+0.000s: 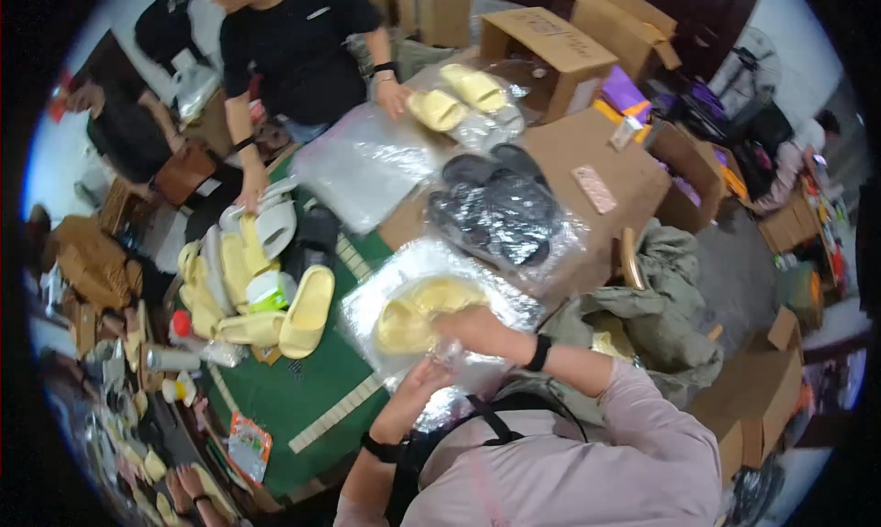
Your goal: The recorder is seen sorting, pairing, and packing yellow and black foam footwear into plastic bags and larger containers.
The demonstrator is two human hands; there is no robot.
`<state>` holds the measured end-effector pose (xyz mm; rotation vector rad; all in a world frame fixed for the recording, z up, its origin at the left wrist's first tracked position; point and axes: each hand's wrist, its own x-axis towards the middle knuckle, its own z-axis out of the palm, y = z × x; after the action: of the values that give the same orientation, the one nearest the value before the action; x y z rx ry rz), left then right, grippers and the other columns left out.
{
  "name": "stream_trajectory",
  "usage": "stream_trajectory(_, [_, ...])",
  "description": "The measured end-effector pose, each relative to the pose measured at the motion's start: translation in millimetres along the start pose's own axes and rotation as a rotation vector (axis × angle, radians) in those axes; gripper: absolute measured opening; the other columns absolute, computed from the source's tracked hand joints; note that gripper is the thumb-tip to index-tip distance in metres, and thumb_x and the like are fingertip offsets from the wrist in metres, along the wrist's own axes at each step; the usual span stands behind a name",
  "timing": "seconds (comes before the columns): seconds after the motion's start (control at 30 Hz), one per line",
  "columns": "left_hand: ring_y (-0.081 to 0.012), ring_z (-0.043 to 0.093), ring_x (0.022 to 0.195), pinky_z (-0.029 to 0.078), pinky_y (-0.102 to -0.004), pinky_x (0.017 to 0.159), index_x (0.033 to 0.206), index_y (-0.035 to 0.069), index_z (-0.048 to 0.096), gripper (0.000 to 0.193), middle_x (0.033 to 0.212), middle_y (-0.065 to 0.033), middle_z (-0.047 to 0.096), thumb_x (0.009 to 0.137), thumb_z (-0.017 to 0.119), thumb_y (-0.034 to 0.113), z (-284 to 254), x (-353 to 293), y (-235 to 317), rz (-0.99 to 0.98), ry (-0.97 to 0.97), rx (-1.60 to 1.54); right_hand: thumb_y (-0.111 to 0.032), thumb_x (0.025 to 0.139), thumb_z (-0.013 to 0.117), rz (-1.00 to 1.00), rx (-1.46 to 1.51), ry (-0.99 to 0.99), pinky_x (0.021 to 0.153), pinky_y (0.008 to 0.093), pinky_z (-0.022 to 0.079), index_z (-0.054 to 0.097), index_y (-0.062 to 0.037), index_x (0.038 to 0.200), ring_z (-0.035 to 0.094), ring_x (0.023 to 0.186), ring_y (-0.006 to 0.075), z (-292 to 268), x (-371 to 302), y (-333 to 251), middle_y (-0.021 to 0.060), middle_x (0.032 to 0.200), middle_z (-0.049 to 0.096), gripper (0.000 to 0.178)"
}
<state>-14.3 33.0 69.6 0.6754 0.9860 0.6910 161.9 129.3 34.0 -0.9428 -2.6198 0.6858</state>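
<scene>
In front of me a pair of pale yellow slide slippers (404, 321) lies inside a shiny transparent plastic bag (367, 293) on the table. My left hand (424, 382) is closed on the near edge of this bag, with some bunched plastic at its fingertips. Close beside it, my right hand (477, 332) bends over the same bag, its fingers closed on the plastic; they are slightly blurred and partly hidden. Just beyond the bag lie bagged black slippers (500, 210). A loose yellow slipper (307, 312) sits to the left.
Several loose slippers (240, 261) are heaped on the green tabletop (321, 403). Across the table a person in black (303, 50) touches a stack of plastic bags (362, 164) and the heap. More yellow slippers (459, 95), cardboard boxes (551, 45) and grey-green cloth (642, 334) surround the work area.
</scene>
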Motion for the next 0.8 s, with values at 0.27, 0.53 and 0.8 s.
stream_trajectory(0.27, [-0.0171,0.055,0.092,0.044,-0.0304,0.081,0.122,0.005,0.051,0.037,0.103,-0.009,0.06,0.086,0.05,0.015,-65.3,-0.1,-81.4,-0.003,0.278,0.195,0.002,0.076,0.056,-0.093,-0.399,0.812,0.067,0.0334,0.05,0.06,-0.0074,0.106,0.061,0.084,0.0278,-134.8,21.0,50.7,0.0135,0.098,0.062,0.031])
stream_trajectory(0.53, [-0.016,0.052,0.098,0.043,-0.0271,0.084,0.125,0.004,0.048,0.036,0.112,-0.0075,0.056,0.092,0.045,0.017,-127.8,-27.1,-113.6,-0.059,0.48,0.145,-0.002,0.077,0.057,0.346,-0.477,0.533,0.1,0.0444,0.033,0.052,-0.0079,0.12,0.041,0.12,0.031,-82.3,29.7,118.0,0.0125,0.132,0.044,0.043])
stream_trajectory(0.8, [-0.0184,0.053,0.099,0.043,-0.0288,0.084,0.122,0.006,0.051,0.033,0.109,-0.0092,0.055,0.093,0.044,0.021,-164.5,-54.8,-107.1,-0.085,0.616,0.153,-0.018,0.083,0.057,0.631,-0.613,0.291,0.105,0.0488,0.024,0.046,-0.0092,0.126,0.033,0.128,0.0284,-45.5,15.6,157.2,0.0107,0.139,0.036,0.045])
